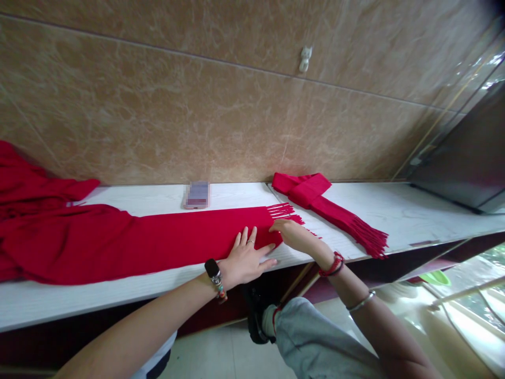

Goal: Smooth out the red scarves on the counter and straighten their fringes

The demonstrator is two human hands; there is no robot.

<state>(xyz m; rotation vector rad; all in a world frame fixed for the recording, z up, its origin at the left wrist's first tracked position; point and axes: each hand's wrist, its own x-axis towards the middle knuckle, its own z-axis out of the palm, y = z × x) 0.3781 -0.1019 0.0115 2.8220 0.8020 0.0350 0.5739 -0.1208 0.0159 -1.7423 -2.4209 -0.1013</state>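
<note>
A long red scarf (177,234) lies stretched along the white counter, with its fringed end toward the right. My left hand (246,258) rests flat on the scarf near that end, fingers spread, the thumb side over the counter's front edge. Just right of it, my right hand (294,235) has its fingers closed on the scarf's end beside the fringe; the fingertips are partly hidden. The near corner of the end appears turned or slanted. Behind my right hand lies a second red scarf (339,213), folded over at its far end, its fringe pointing to the front right.
More red fabric (23,195) is heaped at the far left. A phone (197,195) lies against the tiled wall (158,110). The white counter (394,210) is narrow, with a dark appliance (465,142) at its right end. A small white cat-shaped hook (305,59) is on the wall.
</note>
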